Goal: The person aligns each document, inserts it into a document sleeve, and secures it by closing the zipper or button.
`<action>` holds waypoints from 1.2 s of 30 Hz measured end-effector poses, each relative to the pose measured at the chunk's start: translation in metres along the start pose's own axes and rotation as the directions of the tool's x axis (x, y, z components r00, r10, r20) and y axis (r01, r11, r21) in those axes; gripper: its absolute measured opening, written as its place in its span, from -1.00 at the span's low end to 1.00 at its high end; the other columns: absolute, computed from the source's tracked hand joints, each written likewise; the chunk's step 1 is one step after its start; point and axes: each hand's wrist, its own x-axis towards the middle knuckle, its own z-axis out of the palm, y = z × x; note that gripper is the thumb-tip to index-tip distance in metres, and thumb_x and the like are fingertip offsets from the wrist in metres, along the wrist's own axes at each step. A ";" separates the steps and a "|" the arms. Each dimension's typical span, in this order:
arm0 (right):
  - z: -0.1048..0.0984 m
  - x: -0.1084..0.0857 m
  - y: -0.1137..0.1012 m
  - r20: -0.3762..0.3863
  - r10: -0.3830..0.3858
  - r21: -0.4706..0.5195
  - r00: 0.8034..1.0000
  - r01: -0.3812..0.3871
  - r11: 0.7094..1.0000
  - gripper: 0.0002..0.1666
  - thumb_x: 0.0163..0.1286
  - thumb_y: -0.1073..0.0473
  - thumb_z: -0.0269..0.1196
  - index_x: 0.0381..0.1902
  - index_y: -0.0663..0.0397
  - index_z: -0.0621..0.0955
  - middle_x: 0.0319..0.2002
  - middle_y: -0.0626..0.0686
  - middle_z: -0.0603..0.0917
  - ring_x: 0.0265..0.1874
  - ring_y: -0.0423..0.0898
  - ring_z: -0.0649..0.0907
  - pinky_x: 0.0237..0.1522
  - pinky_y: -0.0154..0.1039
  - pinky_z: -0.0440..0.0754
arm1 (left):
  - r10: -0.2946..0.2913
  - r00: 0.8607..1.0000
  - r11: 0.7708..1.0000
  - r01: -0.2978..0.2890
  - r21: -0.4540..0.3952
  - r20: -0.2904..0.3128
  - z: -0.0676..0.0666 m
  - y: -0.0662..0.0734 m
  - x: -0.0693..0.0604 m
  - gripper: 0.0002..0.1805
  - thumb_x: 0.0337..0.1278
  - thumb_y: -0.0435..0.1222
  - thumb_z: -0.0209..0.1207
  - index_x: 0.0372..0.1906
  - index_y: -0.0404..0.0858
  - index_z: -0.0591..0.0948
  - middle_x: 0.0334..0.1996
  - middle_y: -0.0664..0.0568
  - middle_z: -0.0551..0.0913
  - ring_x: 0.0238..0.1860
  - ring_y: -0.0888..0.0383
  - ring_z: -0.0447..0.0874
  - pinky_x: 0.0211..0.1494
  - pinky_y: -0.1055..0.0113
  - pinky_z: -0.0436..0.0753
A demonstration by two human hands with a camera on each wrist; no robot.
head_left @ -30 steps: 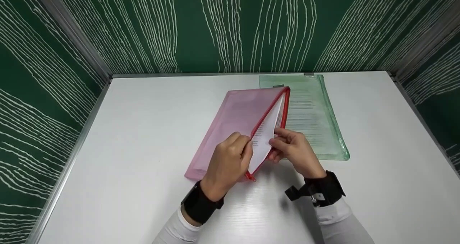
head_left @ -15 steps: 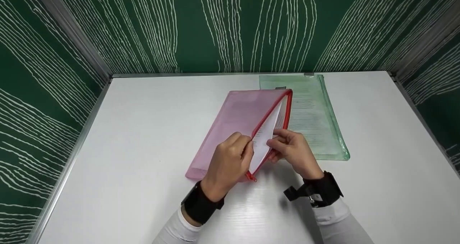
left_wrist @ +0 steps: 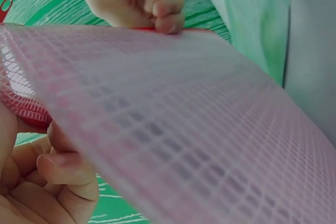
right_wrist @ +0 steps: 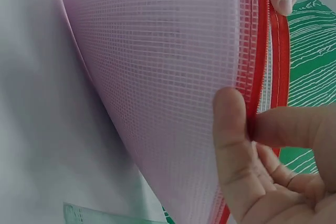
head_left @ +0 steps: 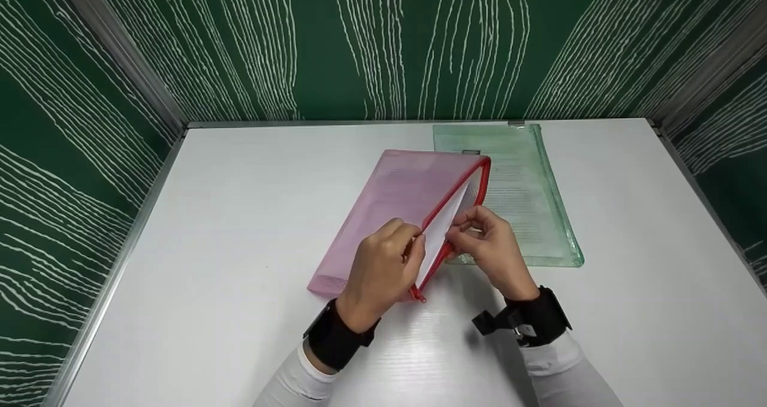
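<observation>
A pink mesh zip folder [head_left: 395, 197] is held tilted at the middle of the table, its red-edged mouth gaping toward the right. White paper [head_left: 446, 218] shows inside that mouth. My left hand [head_left: 383, 269] grips the near rim of the folder, fingers curled over it. On the opposite rim, my right hand [head_left: 488, 242] pinches the red zipper edge [right_wrist: 257, 66] between thumb and forefinger, as the right wrist view shows. The red zipper pull [left_wrist: 6, 9] hangs at the folder's near corner. Mesh hides most of the printed paper.
A green zip folder [head_left: 521, 215] with printed sheets lies flat behind and to the right, partly covered by the pink one. The white table [head_left: 239, 215] is bounded at the back and sides by green walls [head_left: 311, 47] with white lines.
The folder's far red corner has shifted slightly right and down. My right hand's fingers have moved from the paper and rim to a pinch on the red edge. My left hand has barely moved.
</observation>
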 end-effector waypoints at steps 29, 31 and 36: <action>-0.003 -0.001 -0.005 -0.080 -0.124 0.193 0.989 0.138 0.971 -0.71 0.21 0.36 0.22 -0.20 0.43 0.39 -0.29 0.18 0.48 -0.43 -0.03 0.65 -0.31 -0.12 0.63 | 0.166 0.865 0.977 -0.078 -0.200 0.474 -0.024 -0.007 0.001 -0.32 -0.41 0.22 0.34 -0.17 -0.13 0.50 -0.29 0.17 0.45 -0.31 0.32 0.39 -0.22 0.54 0.40; -0.003 -0.001 -0.005 -0.089 -0.115 0.207 0.989 0.131 0.970 -0.70 0.20 0.35 0.23 -0.20 0.42 0.40 -0.29 0.20 0.49 -0.43 -0.02 0.65 -0.31 -0.12 0.63 | 0.180 0.873 0.978 -0.108 -0.180 0.454 -0.024 -0.005 0.001 -0.44 -0.29 0.11 0.37 -0.20 -0.14 0.50 -0.30 0.16 0.46 -0.34 0.33 0.37 -0.25 0.53 0.39; -0.004 0.000 -0.006 -0.081 -0.123 0.204 0.989 0.137 0.969 -0.71 0.22 0.33 0.22 -0.19 0.41 0.39 -0.29 0.18 0.50 -0.44 -0.05 0.65 -0.31 -0.14 0.63 | 0.220 0.901 0.971 -0.164 -0.174 0.373 -0.023 -0.003 0.002 -0.71 -0.12 -0.13 0.30 -0.30 -0.16 0.52 -0.37 0.14 0.47 -0.37 0.33 0.36 -0.29 0.53 0.39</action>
